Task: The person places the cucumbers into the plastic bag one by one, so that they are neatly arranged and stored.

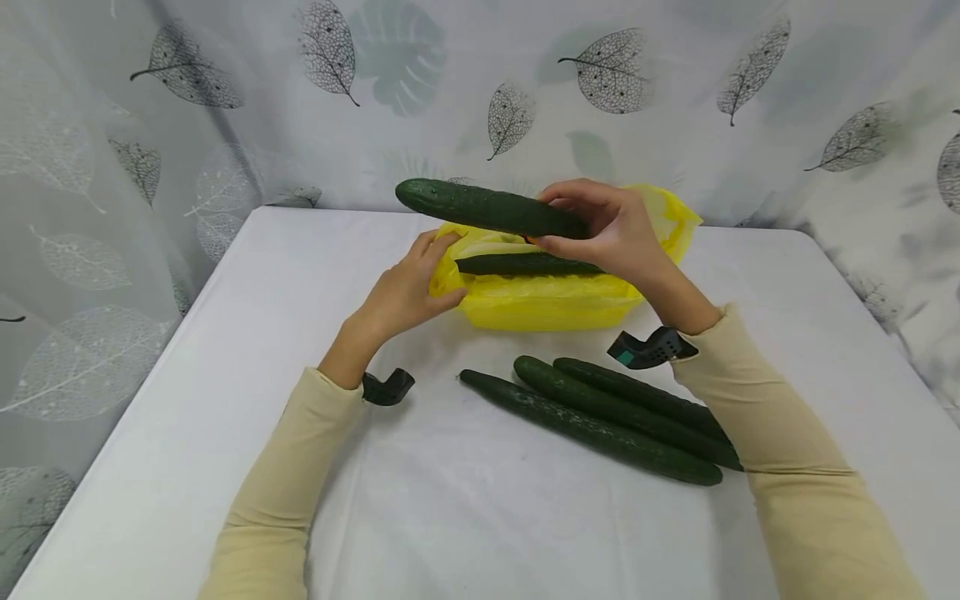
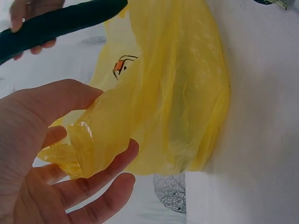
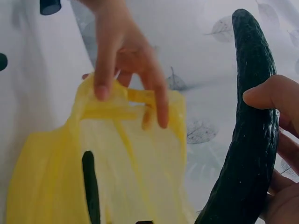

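Note:
My right hand (image 1: 611, 225) grips a dark green cucumber (image 1: 480, 206) by one end, above the mouth of a yellow plastic bag (image 1: 543, 312). In the right wrist view that cucumber (image 3: 250, 126) has the thumb on its near side and fingers behind. A second cucumber (image 1: 525, 264) lies inside the bag. My left hand (image 1: 408, 287) holds the bag's left end; in the left wrist view thumb and fingers go round the crumpled yellow film (image 2: 110, 133). Part of the bag's far side is hidden behind the held cucumber and my right hand.
Three cucumbers lie side by side on the white table (image 1: 465, 517): a front one (image 1: 592, 425), a middle one (image 1: 622, 408) and a back one (image 1: 637, 387), partly under my right forearm. A leaf-patterned curtain (image 1: 465, 100) hangs behind the table.

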`<state>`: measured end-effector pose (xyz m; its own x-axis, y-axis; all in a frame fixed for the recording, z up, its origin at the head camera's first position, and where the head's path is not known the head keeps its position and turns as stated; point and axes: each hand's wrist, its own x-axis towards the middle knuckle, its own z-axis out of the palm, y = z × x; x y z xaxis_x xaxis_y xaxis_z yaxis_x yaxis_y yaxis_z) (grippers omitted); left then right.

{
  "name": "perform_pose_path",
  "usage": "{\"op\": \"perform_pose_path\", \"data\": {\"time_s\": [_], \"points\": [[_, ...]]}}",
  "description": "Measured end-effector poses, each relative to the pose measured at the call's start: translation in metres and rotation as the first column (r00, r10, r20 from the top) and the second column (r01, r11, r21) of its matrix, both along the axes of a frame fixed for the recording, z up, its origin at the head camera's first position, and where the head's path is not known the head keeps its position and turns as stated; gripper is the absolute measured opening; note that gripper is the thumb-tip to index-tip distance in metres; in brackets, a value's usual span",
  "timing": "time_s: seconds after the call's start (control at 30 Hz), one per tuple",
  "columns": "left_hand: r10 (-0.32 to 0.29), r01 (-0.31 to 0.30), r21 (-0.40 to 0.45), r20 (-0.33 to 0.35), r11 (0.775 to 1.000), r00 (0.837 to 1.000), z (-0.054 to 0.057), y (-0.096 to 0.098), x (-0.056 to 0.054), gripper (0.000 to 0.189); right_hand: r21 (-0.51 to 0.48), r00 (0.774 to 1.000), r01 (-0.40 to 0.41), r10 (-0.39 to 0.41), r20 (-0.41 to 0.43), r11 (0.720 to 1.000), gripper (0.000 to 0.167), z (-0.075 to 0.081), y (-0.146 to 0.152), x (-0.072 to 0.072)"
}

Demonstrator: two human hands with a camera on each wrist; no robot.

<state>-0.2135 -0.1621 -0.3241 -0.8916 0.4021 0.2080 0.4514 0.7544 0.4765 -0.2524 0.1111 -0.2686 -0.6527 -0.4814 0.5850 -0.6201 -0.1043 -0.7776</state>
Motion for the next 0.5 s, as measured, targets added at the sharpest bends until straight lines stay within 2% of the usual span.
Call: {"op": "perform_pose_path", "data": {"time_s": [0.13, 0.37, 0.5], "points": [[0.012, -0.012, -0.007, 0.000, 1.000, 1.000, 0.000, 0.002, -0.001, 0.074, 0.050, 1.000, 0.011, -0.011, 0.008, 0.999, 0.045, -0.011, 0.002, -0.006], [0.062, -0.062, -0.010, 0.040, 0.998, 0.997, 0.003, -0.001, 0.003, 0.081, 0.169, 0.998, 0.061, -0.062, 0.000, 0.984, 0.040, -0.027, 0.002, -0.016], [0.032, -0.032, 0.014, 0.019, 0.999, 0.999, 0.001, 0.004, -0.001, 0.076, 0.219, 0.994, 0.105, -0.106, -0.006, 0.970, 0.040, -0.036, 0.014, -0.020]]}}
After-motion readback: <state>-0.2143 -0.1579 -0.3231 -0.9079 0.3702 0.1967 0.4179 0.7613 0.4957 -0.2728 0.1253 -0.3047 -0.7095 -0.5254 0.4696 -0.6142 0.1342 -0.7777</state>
